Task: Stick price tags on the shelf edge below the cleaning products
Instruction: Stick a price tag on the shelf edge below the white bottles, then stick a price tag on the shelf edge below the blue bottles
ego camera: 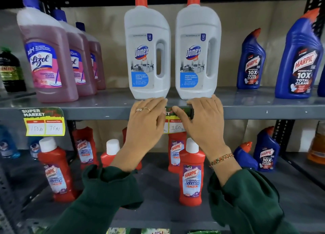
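A green and yellow price tag (175, 123) lies against the grey shelf edge (98, 113), below two white Domex bottles (147, 49). My left hand (146, 122) lies flat over the tag's left part, fingers together. My right hand (200, 121) presses on its right part, the thumb across the tag's dark top band. Only the tag's middle shows, with "160" handwritten in a white box. A second price tag (44, 122) is stuck on the same edge at the left, below the pink Lizol bottles (47, 57).
Blue Harpic bottles (299, 57) stand at the right of the upper shelf, a dark bottle (10, 70) at the far left. On the lower shelf stand several red Harpic bathroom cleaner bottles (191, 174) and more blue ones (265, 151).
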The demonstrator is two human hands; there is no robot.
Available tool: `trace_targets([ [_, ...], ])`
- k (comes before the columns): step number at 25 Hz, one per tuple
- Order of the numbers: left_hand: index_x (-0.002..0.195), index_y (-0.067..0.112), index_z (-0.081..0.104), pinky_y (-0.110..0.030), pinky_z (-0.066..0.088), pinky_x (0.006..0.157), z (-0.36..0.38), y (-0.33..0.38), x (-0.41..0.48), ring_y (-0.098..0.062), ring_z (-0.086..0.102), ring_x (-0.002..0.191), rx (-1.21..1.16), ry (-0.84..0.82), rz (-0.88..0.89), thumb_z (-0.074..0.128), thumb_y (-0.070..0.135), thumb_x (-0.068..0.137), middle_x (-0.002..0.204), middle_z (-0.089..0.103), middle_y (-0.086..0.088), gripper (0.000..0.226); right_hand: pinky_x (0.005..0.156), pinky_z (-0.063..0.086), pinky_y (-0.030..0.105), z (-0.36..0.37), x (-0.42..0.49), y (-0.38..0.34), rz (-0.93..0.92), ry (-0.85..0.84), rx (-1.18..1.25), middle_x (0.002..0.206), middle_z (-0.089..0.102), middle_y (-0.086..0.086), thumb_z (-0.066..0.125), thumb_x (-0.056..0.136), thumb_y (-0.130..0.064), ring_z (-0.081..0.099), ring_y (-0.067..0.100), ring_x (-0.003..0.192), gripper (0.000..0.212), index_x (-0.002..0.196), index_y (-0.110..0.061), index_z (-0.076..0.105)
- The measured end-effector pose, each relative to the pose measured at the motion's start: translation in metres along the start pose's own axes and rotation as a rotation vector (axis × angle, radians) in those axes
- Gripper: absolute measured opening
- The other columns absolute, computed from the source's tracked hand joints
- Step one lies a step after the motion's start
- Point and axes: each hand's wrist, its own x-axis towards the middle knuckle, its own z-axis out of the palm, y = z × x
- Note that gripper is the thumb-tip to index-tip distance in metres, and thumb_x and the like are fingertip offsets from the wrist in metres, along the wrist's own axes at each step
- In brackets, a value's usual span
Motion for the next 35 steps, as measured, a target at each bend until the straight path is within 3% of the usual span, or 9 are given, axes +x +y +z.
trace_targets([
  [8,0.104,0.016,0.065,-0.022,0.026,0.09,0.009,0.0,0.0,-0.017,0.058,0.089,-0.123,0.169,-0.155,0.044,0.03,0.091,0.093,0.073,-0.001,0.028,0.084,0.035,0.036,0.004,0.003,0.011,-0.055,0.041,-0.008,0.075,0.07,0.008,0.047,0.084,-0.051,0.06,0.026,0.08,0.044,0.075,-0.011,0.063],
  [12,0.118,0.014,0.055,-0.001,0.03,0.079,0.005,0.001,-0.001,-0.015,0.052,0.101,-0.25,0.162,-0.2,0.041,0.012,0.095,0.116,0.062,-0.007,0.027,0.078,0.038,0.038,0.0,0.004,0.011,-0.08,-0.013,0.006,0.072,0.07,0.008,0.045,0.088,-0.038,0.058,0.027,0.076,0.037,0.074,-0.01,0.064],
  [14,0.113,0.006,0.057,0.004,0.027,0.086,-0.003,0.005,-0.002,0.003,0.041,0.119,-0.316,0.197,-0.146,0.04,-0.01,0.09,0.135,0.043,-0.004,0.032,0.074,0.043,0.04,-0.006,0.009,0.014,-0.12,-0.113,0.028,0.073,0.07,0.011,0.047,0.088,-0.025,0.058,0.031,0.077,0.027,0.077,-0.008,0.065],
  [16,0.11,0.006,0.057,0.001,0.025,0.092,-0.009,0.015,0.001,0.014,0.026,0.125,-0.326,0.228,-0.179,0.036,-0.02,0.084,0.141,0.032,-0.003,0.043,0.076,0.047,0.043,-0.016,0.014,0.025,-0.164,-0.225,0.143,0.089,0.07,0.017,0.053,0.081,-0.002,0.057,0.037,0.088,0.018,0.094,-0.007,0.065],
  [18,0.11,0.007,0.057,-0.011,0.03,0.098,-0.005,0.037,0.008,-0.005,0.03,0.131,-0.303,0.289,-0.237,0.032,-0.019,0.078,0.143,0.035,-0.008,0.048,0.087,0.049,0.044,-0.035,0.015,0.043,-0.179,-0.272,0.273,0.107,0.066,0.019,0.053,0.074,0.013,0.056,0.036,0.103,0.04,0.108,-0.006,0.061],
  [22,0.112,0.005,0.057,-0.05,0.025,0.108,0.04,0.121,0.035,-0.031,0.036,0.128,-0.113,0.244,-0.062,0.033,0.007,0.085,0.133,0.051,-0.015,0.036,0.095,0.043,0.04,-0.079,0.012,0.109,-0.156,-0.017,0.257,0.106,0.068,0.016,0.047,0.069,0.017,0.056,0.033,0.106,0.042,0.102,-0.003,0.064],
  [28,0.108,0.003,0.061,-0.046,0.038,0.097,0.135,0.249,0.071,-0.032,0.057,0.109,0.065,-0.107,0.172,0.032,0.031,0.088,0.111,0.067,-0.016,0.045,0.097,0.033,0.037,-0.149,-0.002,0.237,0.135,0.333,-0.026,0.112,0.064,0.012,0.049,0.066,0.01,0.046,0.032,0.107,0.042,0.102,-0.008,0.061],
  [32,0.1,0.011,0.065,-0.04,0.043,0.081,0.157,0.281,0.074,-0.03,0.063,0.091,0.134,-0.106,0.065,0.036,0.039,0.087,0.098,0.072,-0.011,0.042,0.087,0.021,0.036,-0.172,-0.018,0.285,0.541,0.215,0.026,0.118,0.048,0.023,0.069,0.07,-0.015,0.035,0.036,0.11,0.052,0.114,-0.004,0.045],
  [35,0.098,0.012,0.067,-0.042,0.045,0.079,0.159,0.28,0.074,-0.032,0.064,0.088,0.142,-0.054,0.045,0.037,0.04,0.087,0.097,0.072,-0.012,0.042,0.074,0.033,0.018,-0.183,-0.021,0.299,0.569,0.107,0.242,0.108,0.05,0.01,0.072,0.074,-0.023,0.041,0.013,0.094,0.05,0.111,-0.005,0.044],
])
